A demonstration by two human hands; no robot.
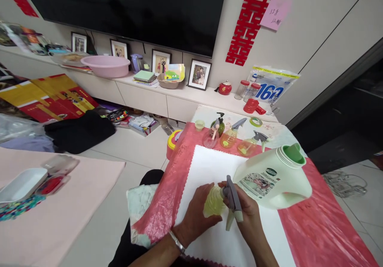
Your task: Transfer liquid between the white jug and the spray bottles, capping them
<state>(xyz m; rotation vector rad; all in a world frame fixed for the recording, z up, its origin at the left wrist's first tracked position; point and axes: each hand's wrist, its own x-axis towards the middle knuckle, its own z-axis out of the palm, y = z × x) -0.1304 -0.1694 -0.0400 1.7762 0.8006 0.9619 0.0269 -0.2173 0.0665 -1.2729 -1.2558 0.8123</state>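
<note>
A yellow-green spray bottle (214, 201) is gripped around its body by my left hand (196, 213), over the white mat (209, 167). My right hand (247, 211) has its fingers closed on the grey trigger spray head (231, 193) at the bottle's neck. The bottle is tilted, its nozzle turned toward me. Just beyond my right hand stands a large pale green jug (269, 175) with an uncapped mouth and a handle. Farther back are a yellow spray bottle (229, 137), another spray bottle (247, 146) lying tilted, and a clear pump bottle (211, 138).
A small cup (199, 125), a green pump bottle (220, 125) and a green tape roll (255, 121) sit at the table's back. Red plastic sheeting (323, 215) covers the table. A pink table (74, 203) at left bears a white tray (24, 185). Behind runs a low cabinet (179, 103).
</note>
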